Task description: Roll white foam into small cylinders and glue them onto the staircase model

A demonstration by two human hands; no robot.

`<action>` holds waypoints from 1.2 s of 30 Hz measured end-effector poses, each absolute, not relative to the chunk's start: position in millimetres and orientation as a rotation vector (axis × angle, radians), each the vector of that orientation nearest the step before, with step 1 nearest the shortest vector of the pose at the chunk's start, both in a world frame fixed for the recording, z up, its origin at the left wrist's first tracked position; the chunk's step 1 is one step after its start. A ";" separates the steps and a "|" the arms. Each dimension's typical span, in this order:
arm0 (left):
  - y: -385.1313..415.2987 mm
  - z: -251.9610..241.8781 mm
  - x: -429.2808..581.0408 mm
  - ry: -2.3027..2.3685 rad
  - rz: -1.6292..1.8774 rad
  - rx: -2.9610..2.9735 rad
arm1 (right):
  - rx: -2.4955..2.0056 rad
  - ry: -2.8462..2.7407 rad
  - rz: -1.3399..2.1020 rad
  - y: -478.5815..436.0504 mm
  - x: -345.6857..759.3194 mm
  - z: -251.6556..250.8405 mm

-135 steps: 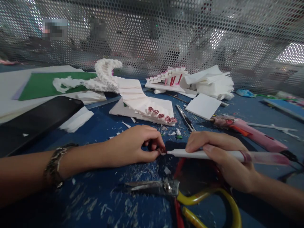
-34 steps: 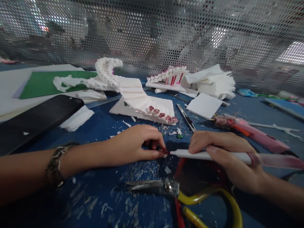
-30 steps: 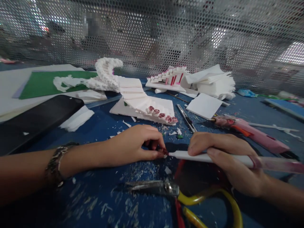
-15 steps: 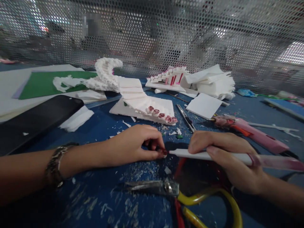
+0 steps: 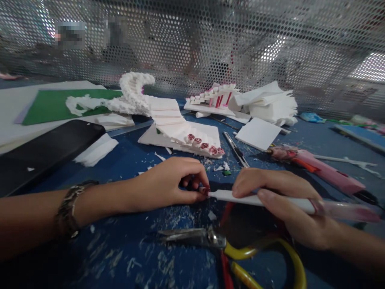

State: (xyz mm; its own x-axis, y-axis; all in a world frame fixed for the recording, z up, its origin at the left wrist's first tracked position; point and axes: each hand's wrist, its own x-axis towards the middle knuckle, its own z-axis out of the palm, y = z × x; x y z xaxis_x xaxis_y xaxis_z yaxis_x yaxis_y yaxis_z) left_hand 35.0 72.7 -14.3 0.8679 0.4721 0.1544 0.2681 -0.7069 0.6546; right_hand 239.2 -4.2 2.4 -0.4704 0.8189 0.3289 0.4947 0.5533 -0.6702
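Note:
Between thumb and forefinger, my left hand (image 5: 186,182) pinches a small dark-red-coloured piece (image 5: 205,190), mostly hidden by the fingers. My right hand (image 5: 285,200) grips a white marker (image 5: 246,196) with a pinkish rear end, and its tip touches the small piece. Behind my hands a white stepped foam model (image 5: 168,114) stands on a white base (image 5: 150,138). Several dark-red coloured round pieces (image 5: 205,145) line its front edge. Scissors (image 5: 210,237) with yellow and red handles lie open on the table below my hands.
At left rest a black phone (image 5: 51,154) and a green sheet (image 5: 54,105). A cutter knife (image 5: 236,148), a white square card (image 5: 258,134) and a pink glue gun (image 5: 327,170) lie at right. A second model (image 5: 215,100) stands before the perforated metal screen (image 5: 186,44).
The marker has moved left, and its tip has closed the small gap to the red piece. My left hand has barely moved.

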 end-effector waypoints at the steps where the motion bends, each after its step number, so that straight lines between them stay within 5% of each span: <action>1: 72.8 -14.6 35.0 0.532 0.417 2.389 | -1.054 -2.159 0.662 -4.4 238.3 2.7; 36: 69.3 -13.4 34.9 0.618 0.386 2.429 | -1.066 -2.074 0.659 -1.8 244.0 3.9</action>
State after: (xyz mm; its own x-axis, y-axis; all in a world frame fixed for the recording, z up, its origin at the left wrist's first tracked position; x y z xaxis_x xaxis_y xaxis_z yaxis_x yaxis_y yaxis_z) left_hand 34.9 69.3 -13.4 0.8495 0.5122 0.1269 0.3390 -0.7141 0.6125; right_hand 244.0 -1.8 3.9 -0.4135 0.8389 0.3539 0.4809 0.5313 -0.6975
